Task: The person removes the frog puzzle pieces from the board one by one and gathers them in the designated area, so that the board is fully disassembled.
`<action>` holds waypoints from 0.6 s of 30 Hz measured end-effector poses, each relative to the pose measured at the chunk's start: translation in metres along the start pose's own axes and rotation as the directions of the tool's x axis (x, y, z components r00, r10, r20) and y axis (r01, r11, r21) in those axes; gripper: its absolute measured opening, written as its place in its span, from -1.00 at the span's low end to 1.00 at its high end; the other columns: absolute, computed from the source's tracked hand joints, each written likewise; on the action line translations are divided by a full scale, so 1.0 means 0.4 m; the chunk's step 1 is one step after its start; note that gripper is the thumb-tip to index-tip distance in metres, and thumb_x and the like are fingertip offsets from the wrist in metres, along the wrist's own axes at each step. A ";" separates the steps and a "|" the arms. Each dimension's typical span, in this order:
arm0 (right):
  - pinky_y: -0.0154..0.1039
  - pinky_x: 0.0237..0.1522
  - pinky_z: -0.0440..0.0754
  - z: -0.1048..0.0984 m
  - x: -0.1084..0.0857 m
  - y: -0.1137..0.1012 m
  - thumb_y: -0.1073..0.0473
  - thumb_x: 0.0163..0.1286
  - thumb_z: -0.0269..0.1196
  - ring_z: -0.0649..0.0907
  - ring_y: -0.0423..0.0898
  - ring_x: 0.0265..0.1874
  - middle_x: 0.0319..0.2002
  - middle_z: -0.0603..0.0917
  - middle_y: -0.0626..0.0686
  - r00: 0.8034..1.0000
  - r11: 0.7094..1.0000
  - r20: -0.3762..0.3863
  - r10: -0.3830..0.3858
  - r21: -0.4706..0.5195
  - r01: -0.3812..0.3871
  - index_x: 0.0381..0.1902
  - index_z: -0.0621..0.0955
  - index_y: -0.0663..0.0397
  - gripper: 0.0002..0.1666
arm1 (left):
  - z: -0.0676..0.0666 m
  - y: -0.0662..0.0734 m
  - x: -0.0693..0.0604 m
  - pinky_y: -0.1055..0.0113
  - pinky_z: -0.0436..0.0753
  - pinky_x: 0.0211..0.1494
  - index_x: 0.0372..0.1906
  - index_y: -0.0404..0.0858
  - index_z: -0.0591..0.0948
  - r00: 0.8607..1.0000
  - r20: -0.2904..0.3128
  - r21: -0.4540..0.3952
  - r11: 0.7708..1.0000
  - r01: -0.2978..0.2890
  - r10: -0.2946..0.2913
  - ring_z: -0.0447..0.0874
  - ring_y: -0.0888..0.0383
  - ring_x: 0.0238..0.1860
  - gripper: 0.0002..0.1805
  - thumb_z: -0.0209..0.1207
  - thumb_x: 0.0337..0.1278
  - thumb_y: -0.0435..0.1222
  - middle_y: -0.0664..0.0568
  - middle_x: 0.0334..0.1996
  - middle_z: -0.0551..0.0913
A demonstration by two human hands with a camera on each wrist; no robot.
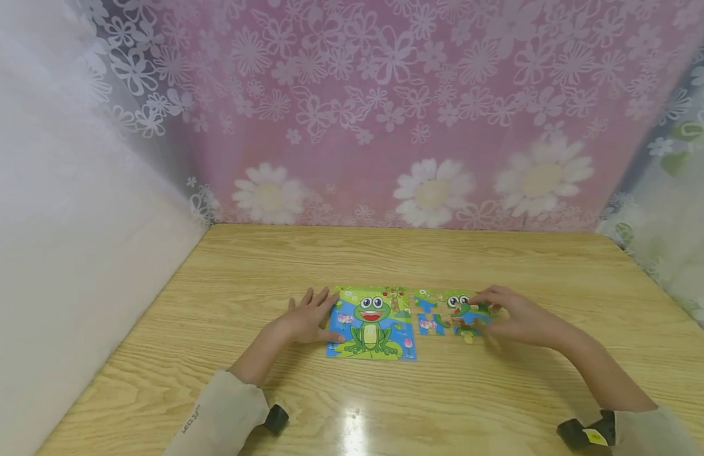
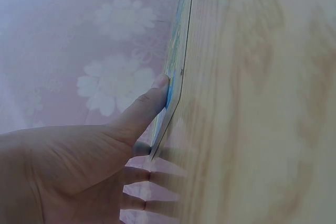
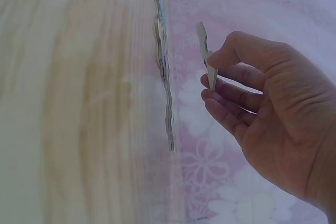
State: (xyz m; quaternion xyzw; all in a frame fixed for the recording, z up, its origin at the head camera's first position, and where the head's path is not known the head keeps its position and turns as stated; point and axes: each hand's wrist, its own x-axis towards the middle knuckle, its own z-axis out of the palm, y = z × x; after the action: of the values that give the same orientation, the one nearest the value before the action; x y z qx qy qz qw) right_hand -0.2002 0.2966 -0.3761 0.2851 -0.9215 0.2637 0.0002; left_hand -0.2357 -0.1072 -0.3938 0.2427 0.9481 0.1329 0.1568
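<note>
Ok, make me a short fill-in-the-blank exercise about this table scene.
In the head view, the left hand touches the picture board at its ____ edge.
The animal printed on that board is a ____.
In that view, the puzzle pieces lie on the board's ____ side.
The right hand pinches one piece between its fingers and ____.

Missing words: left; frog; right; thumb.

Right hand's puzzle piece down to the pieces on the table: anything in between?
Nothing visible. In the right wrist view, the held piece, pinched by the right hand, is apart from the lower pieces, with only a gap between. The left hand is off at the frog picture's left edge.
</note>
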 end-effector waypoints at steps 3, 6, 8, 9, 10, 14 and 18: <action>0.03 -0.22 0.50 -0.005 -0.017 0.014 0.37 0.11 0.26 0.50 0.07 -0.16 -0.01 0.47 0.15 1.000 1.000 -0.012 0.005 -0.007 -0.005 0.05 0.53 0.22 -0.52 | 0.004 -0.003 0.002 -0.32 -0.23 0.19 0.45 -0.18 -0.04 1.000 -0.001 0.000 1.000 0.000 0.000 -0.34 -0.23 0.37 0.04 0.15 -0.02 0.20 -0.16 0.42 -0.16; 0.02 -0.24 0.51 -0.009 -0.030 0.027 0.35 0.12 0.28 0.50 0.08 -0.17 -0.05 0.47 0.14 1.000 1.000 -0.014 0.016 -0.013 -0.016 0.04 0.53 0.21 -0.53 | 0.006 -0.006 0.003 -0.32 -0.22 0.20 0.45 -0.16 -0.05 1.000 -0.003 0.006 1.000 0.002 -0.002 -0.34 -0.23 0.37 0.04 0.14 -0.02 0.21 -0.14 0.42 -0.16; 0.01 -0.25 0.51 -0.010 -0.037 0.035 0.34 0.12 0.29 0.51 0.08 -0.17 -0.04 0.47 0.15 0.999 0.999 -0.011 0.032 -0.006 -0.032 0.04 0.52 0.21 -0.53 | 0.006 -0.006 0.003 -0.32 -0.22 0.19 0.45 -0.17 -0.04 1.000 -0.004 0.002 1.000 0.001 -0.001 -0.34 -0.23 0.37 0.04 0.15 -0.02 0.20 -0.15 0.42 -0.16; 0.00 -0.26 0.51 -0.011 -0.041 0.039 0.34 0.13 0.29 0.51 0.09 -0.18 -0.04 0.47 0.16 0.999 0.999 -0.010 0.039 0.000 -0.039 0.04 0.52 0.22 -0.54 | 0.006 -0.005 0.002 -0.32 -0.22 0.19 0.45 -0.17 -0.04 1.000 -0.003 -0.001 1.000 0.000 0.000 -0.34 -0.23 0.37 0.04 0.15 -0.02 0.20 -0.15 0.42 -0.16; -0.01 -0.27 0.51 -0.011 -0.044 0.041 0.34 0.13 0.28 0.50 0.09 -0.18 -0.04 0.46 0.17 0.999 0.999 -0.007 0.047 0.006 -0.047 0.04 0.52 0.23 -0.54 | 0.005 -0.004 0.002 -0.32 -0.23 0.19 0.45 -0.17 -0.04 1.000 -0.002 -0.003 1.000 -0.001 0.001 -0.34 -0.23 0.37 0.04 0.15 -0.02 0.20 -0.15 0.42 -0.16; -0.05 -0.28 0.51 -0.010 -0.055 0.052 0.32 0.13 0.30 0.49 0.05 -0.19 -0.06 0.46 0.14 0.998 0.998 -0.009 0.067 0.007 -0.067 0.04 0.54 0.23 -0.54 | 0.004 -0.001 0.000 -0.33 -0.23 0.19 0.45 -0.18 -0.04 1.000 -0.001 -0.003 1.000 -0.006 0.006 -0.34 -0.23 0.37 0.04 0.15 -0.02 0.19 -0.16 0.42 -0.16; -0.10 -0.34 0.50 -0.012 -0.062 0.063 0.31 0.09 0.33 0.47 -0.01 -0.24 -0.12 0.47 0.08 0.999 0.999 -0.012 0.040 -0.029 -0.040 0.01 0.56 0.23 -0.53 | 0.005 -0.003 0.002 -0.33 -0.23 0.19 0.45 -0.17 -0.05 1.000 -0.003 0.007 1.000 -0.002 0.002 -0.35 -0.22 0.37 0.04 0.14 -0.03 0.21 -0.15 0.42 -0.16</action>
State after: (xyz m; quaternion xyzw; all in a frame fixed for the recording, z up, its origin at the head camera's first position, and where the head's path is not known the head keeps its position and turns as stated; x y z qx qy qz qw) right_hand -0.1936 0.3294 -0.3881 0.2649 -0.9308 0.2518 0.0046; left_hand -0.2362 -0.1076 -0.3964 0.2439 0.9485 0.1303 0.1544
